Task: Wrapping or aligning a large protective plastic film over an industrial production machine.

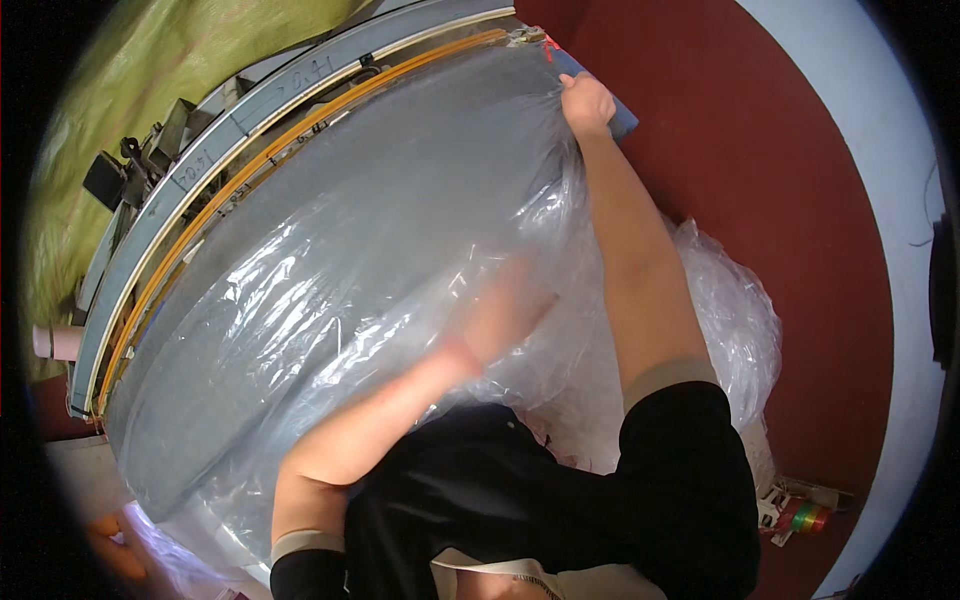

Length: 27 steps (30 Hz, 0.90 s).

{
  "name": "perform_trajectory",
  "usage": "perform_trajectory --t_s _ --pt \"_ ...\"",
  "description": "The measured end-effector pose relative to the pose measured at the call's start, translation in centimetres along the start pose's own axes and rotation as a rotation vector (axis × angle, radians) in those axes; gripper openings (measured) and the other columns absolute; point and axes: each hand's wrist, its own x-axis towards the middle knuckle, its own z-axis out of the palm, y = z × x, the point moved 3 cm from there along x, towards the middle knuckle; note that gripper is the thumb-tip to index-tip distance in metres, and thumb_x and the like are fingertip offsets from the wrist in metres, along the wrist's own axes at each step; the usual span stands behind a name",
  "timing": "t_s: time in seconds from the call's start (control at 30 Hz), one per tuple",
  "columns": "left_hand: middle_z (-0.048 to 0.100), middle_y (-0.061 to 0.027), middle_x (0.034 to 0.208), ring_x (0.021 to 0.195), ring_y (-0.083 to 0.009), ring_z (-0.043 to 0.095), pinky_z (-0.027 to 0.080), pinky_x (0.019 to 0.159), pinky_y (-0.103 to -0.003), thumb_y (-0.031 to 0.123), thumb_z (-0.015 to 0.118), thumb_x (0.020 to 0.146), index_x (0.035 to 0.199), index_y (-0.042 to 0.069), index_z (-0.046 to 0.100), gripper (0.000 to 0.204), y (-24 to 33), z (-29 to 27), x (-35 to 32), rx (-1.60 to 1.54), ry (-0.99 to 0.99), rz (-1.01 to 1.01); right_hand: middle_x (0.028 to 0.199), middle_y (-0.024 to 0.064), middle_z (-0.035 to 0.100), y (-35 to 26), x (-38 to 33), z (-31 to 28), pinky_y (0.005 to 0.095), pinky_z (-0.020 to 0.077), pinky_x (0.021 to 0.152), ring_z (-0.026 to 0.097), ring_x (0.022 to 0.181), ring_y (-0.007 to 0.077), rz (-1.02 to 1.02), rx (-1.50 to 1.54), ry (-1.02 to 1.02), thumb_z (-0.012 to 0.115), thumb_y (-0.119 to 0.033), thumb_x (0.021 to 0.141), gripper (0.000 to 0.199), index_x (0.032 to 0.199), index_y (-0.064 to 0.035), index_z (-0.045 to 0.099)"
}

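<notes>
A wide sheet of clear plastic film [300,290] lies over the grey tabletop [420,130], wrinkled and shiny in the middle. At the table's far right corner, my right hand [588,103] is closed on the gathered edge of the film, and folds run down from its fingers. My left hand [500,310] is over the film near my body, smeared by motion. Its fingers are too blurred to show whether they hold anything or touch the film.
A grey metal beam [215,160] and an orange strip [270,150] edge the far side. Beyond are dark brackets [170,135], a yellow-green sheet [290,30] and a pale pink roll [62,342]. Bunched film [735,310] bulges at right, above a banded signal light [808,517].
</notes>
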Motion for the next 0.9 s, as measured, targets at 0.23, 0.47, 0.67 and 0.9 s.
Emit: perform_trajectory --t_s 0.23,0.47,0.67,0.9 --pt "0.057 -0.0114 0.102 0.071 -0.0169 0.058 0.046 0.066 -0.027 0.020 0.063 0.076 0.111 0.003 0.052 0.040 2.7 -1.5 -1.8 -0.700 -0.771 -0.437 0.100 0.0148 0.059 0.5 1.0 0.1 0.0410 0.0417 0.080 0.054 0.096 0.0325 0.020 0.039 -0.145 0.047 -0.041 0.082 0.037 0.095 -0.0088 0.059" --pt "0.059 -0.0130 0.096 0.094 -0.0283 0.052 0.041 0.080 -0.041 0.028 0.056 0.079 0.096 0.007 0.063 0.028 9.9 -16.3 -6.4 -0.552 -0.470 0.391 0.102 0.0147 0.057 0.1 1.2 0.8 0.0419 0.0410 0.081 0.053 0.097 0.0325 0.043 0.091 -0.127 0.048 -0.044 0.080 0.039 0.095 -0.0095 0.059" --pt "0.054 -0.0117 0.106 0.099 -0.0258 0.050 0.039 0.084 -0.039 0.028 0.051 0.083 0.107 0.005 0.053 0.033 8.9 -29.9 -34.2 -0.369 0.486 0.133 0.097 0.0147 0.059 1.2 1.7 1.4 0.0427 0.0425 0.077 0.055 0.093 0.0331 -0.075 0.039 -0.039 0.045 -0.048 0.080 0.041 0.090 -0.0118 0.061" --pt "0.047 -0.0103 0.118 0.105 -0.0228 0.047 0.037 0.089 -0.036 0.027 0.045 0.086 0.119 0.003 0.042 0.040 12.3 -38.9 -50.5 0.042 1.623 -0.017 0.097 0.0171 0.057 1.5 0.8 0.3 0.0464 0.0409 0.074 0.052 0.092 0.0380 -0.064 -0.008 -0.009 0.040 -0.051 0.082 0.047 0.096 -0.0098 0.056"
